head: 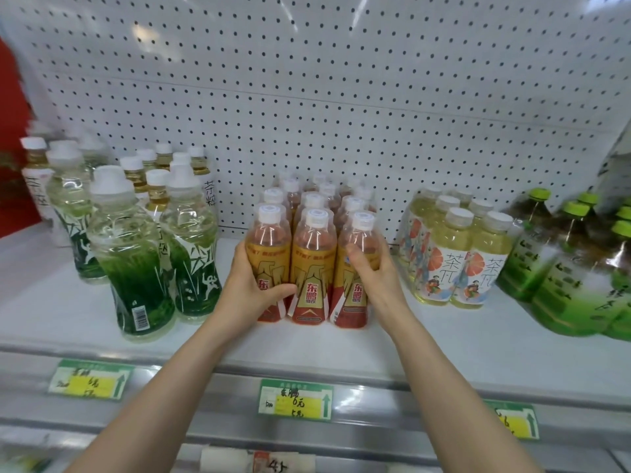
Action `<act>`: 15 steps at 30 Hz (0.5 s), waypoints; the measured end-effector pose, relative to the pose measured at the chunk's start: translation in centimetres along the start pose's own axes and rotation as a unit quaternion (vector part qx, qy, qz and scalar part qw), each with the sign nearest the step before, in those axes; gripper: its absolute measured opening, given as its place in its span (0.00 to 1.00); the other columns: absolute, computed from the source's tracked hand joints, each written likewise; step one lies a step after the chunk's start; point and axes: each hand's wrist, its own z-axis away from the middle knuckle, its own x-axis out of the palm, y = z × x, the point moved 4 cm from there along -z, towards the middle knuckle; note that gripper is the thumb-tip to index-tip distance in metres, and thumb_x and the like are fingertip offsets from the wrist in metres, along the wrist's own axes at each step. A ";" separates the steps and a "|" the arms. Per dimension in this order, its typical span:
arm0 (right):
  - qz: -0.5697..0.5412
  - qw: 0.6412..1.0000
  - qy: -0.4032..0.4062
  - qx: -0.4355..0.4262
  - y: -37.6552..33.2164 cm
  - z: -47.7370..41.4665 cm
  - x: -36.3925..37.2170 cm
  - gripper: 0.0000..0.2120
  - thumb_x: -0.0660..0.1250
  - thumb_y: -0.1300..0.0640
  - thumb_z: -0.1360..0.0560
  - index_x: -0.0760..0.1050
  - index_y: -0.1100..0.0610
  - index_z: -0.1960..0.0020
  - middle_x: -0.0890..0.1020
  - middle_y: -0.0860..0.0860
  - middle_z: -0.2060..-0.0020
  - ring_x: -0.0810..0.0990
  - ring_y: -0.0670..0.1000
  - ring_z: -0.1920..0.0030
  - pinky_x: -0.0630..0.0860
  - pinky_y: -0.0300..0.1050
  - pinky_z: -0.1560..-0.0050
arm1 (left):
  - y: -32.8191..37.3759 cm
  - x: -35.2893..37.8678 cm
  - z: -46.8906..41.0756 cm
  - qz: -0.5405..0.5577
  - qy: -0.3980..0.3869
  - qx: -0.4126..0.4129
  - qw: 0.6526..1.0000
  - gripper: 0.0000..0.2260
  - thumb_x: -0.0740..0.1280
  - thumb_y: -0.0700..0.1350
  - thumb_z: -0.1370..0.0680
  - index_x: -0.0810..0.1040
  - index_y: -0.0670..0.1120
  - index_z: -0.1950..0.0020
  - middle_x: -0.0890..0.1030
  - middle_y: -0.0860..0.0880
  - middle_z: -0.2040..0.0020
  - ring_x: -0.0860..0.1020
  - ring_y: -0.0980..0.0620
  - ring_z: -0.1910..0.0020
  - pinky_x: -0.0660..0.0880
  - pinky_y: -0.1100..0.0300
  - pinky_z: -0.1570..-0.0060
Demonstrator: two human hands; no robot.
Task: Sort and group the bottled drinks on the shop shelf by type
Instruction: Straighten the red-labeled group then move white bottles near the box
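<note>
At the centre of the shelf (409, 339), the left hand (254, 288) and right hand (374, 273) are gripping with curled fingers the front outer orange bottles (314, 264), already massed between green bottles (136, 264) and pale tea bottles (454, 257), so sorting is appearing nearly done, squaring-up remaining.

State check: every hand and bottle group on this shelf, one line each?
left hand: grips the front-left orange bottle
right hand: grips the front-right orange bottle
orange bottles: upright, capped, packed in rows
bamboo-label bottles: upright, capped, loosely clustered
pale tea bottles: upright, capped, grouped
green-cap bottles: capped, grouped far right
</note>
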 end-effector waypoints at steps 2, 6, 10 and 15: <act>0.013 1.000 0.003 0.001 -0.3 -0.1 -0.6 0.51 0.67 0.26 0.39 0.55 0.41 0.21 0.70 0.44 0.30 0.71 0.48 0.31 0.71 0.52 0.32 | -0.3 -0.5 -0.3 0.000 0.002 0.000 1.000 0.50 0.82 0.54 0.38 0.56 0.61 0.25 0.70 0.51 0.30 0.74 0.56 0.34 0.72 0.51 0.34; 0.002 0.999 -0.032 -0.006 -1.7 -0.8 -2.2 0.43 0.62 0.25 0.31 0.56 0.39 0.22 0.65 0.44 0.24 0.67 0.40 0.30 0.67 0.40 0.34 | -0.4 -0.7 -1.7 0.052 -0.023 -0.024 0.998 0.58 0.84 0.51 0.40 0.48 0.63 0.22 0.72 0.50 0.28 0.77 0.55 0.35 0.76 0.50 0.37; 0.037 0.998 -0.052 -0.011 -1.4 -0.7 -1.7 0.42 0.68 0.26 0.36 0.63 0.38 0.26 0.76 0.40 0.35 0.77 0.41 0.37 0.77 0.42 0.41 | -0.2 0.6 -1.8 0.056 -0.024 -0.003 0.998 0.50 0.82 0.40 0.37 0.57 0.55 0.22 0.78 0.52 0.37 0.80 0.61 0.43 0.79 0.67 0.52; 0.026 1.000 0.009 -0.004 -0.6 -1.0 -1.8 0.53 0.73 0.28 0.40 0.55 0.41 0.21 0.71 0.46 0.28 0.75 0.47 0.34 0.76 0.52 0.37 | -0.5 1.2 -1.9 0.065 -0.031 -0.002 0.997 0.49 0.82 0.40 0.36 0.58 0.54 0.23 0.78 0.52 0.36 0.79 0.58 0.40 0.79 0.63 0.47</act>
